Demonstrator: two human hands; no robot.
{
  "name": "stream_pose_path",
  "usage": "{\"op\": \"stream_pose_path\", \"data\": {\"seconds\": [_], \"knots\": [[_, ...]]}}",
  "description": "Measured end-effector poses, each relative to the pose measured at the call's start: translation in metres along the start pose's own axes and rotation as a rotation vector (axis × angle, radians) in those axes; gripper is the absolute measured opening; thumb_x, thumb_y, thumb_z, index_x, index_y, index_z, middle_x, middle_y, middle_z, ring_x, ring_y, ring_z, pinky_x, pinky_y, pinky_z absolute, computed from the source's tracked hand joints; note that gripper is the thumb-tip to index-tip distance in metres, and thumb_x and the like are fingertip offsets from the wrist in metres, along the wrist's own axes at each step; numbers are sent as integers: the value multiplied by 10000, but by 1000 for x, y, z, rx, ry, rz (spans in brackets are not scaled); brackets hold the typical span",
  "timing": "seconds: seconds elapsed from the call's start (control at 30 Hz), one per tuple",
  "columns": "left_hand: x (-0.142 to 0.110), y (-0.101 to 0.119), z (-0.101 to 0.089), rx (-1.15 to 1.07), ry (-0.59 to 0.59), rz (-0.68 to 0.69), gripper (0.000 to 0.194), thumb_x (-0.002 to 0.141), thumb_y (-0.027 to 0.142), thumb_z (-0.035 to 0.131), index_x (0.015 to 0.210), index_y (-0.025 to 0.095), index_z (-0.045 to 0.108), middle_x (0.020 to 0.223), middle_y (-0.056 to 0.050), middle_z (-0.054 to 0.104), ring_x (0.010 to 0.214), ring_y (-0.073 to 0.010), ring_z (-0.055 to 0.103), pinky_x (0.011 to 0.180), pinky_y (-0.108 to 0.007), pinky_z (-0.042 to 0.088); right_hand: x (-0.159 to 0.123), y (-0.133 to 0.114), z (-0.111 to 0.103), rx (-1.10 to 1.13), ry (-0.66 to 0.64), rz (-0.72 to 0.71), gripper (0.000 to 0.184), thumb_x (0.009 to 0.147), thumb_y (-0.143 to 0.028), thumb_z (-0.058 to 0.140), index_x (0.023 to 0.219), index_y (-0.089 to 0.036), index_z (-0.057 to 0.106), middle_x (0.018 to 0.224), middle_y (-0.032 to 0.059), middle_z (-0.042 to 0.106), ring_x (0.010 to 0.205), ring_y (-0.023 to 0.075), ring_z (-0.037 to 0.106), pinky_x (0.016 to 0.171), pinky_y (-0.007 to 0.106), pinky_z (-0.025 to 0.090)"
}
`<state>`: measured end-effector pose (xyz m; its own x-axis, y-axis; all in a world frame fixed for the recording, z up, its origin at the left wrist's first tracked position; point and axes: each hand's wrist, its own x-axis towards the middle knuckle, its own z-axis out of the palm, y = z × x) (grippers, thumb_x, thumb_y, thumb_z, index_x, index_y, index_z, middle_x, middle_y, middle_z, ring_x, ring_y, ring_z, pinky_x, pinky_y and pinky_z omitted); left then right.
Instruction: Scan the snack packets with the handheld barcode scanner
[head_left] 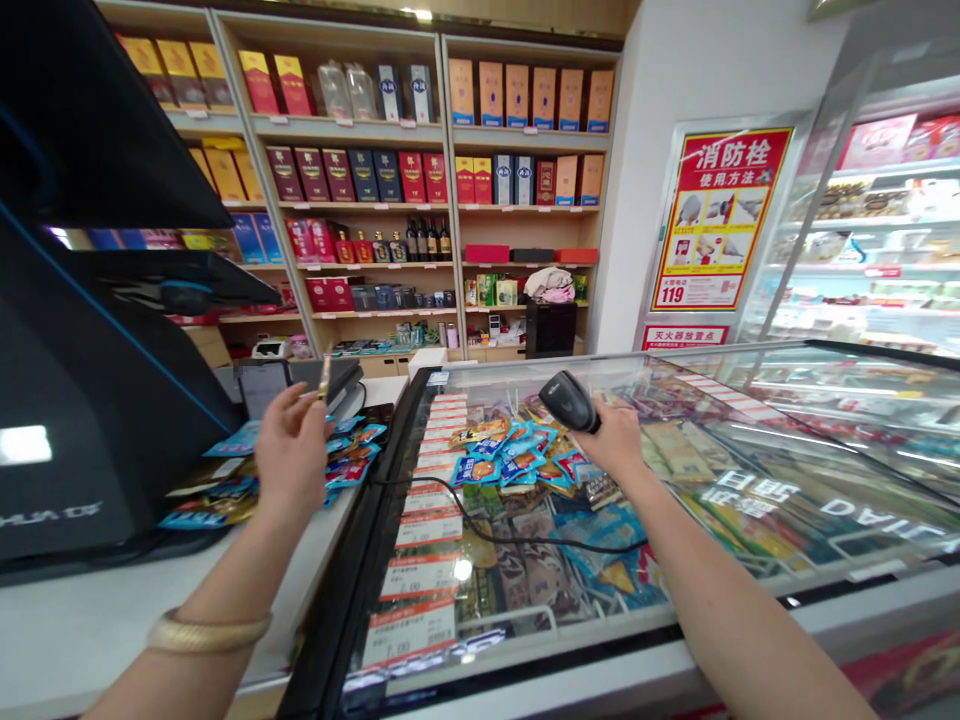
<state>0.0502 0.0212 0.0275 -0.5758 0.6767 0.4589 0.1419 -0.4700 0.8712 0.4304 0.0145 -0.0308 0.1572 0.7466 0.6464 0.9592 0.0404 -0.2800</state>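
Head view: our left hand (291,440) pinches a packet (325,379) left of centre; our right hand (616,437) clasps a barcode scanner (568,401) near centre.

Wooden shelving (445,110) stands at the back; its top row holds orange-and-blue boxes (517,95) and clear glass jars (334,90); dark wine bottles (433,240) stand lower down; a pale, crumpled cloth (547,284) lies on a black cabinet (551,330); to the right, a red-and-yellow fire-hydrant instruction poster (723,218) hangs framed on the whitish wall (651,90); beyond it, a display case (840,272) glows brightly.
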Motion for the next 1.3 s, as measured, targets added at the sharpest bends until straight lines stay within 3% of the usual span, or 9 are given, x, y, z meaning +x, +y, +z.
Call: {"op": "stream_pose_path", "data": {"seconds": [0.1, 0.17, 0.33, 0.57, 0.77, 1.3], "knots": [[-27, 5, 38, -348, -153, -375, 271, 780, 259, 573, 1047, 221, 591, 958, -24, 659, 839, -142, 631, 778, -319, 550, 0, 0, 1, 35, 12, -8, 249, 729, -374, 651, 912, -212, 696, 791, 69, 717, 837, 272, 658, 788, 327, 395], [-43, 6, 59, -484, -252, -543, 227, 809, 277, 533, 1011, 210, 613, 958, -28, 676, 827, -137, 647, 758, -294, 550, 1, 0, 2, 69, 26, -10, 237, 733, -368, 647, 901, -208, 697, 798, 75, 721, 832, 271, 663, 786, 324, 402], [-70, -6, 88, -674, -344, -748, 223, 843, 259, 501, 962, 148, 653, 940, -67, 702, 810, -143, 662, 672, -243, 546, 3, 2, 3, 233, 65, -41, 207, 710, -346, 656, 845, -193, 693, 773, 74, 725, 751, 243, 663, 710, 291, 432], [-83, -31, 88, -603, -354, -808, 214, 875, 222, 494, 947, 123, 669, 936, -89, 716, 805, -156, 676, 631, -237, 542, 4, -1, 1, 541, -133, -225, 148, 685, -274, 666, 791, -172, 687, 757, 33, 717, 716, 191, 641, 661, 247, 454], [-87, -40, 86, -517, -396, -796, 189, 851, 228, 533, 948, 136, 665, 945, -87, 715, 781, -160, 675, 627, -247, 534, 0, -8, 0, 588, -293, -273, 185, 659, -206, 679, 835, -158, 707, 788, 15, 720, 729, 184, 640, 704, 256, 486], [-90, -43, 86, -485, -420, -780, 182, 818, 235, 573, 945, 162, 682, 984, -68, 714, 840, -169, 672, 651, -253, 528, -1, -15, -2, 611, -363, -289, 359, 693, -216, 690, 1050, -178, 707, 979, 32, 748, 914, 223, 678, 852, 298, 507]]}}
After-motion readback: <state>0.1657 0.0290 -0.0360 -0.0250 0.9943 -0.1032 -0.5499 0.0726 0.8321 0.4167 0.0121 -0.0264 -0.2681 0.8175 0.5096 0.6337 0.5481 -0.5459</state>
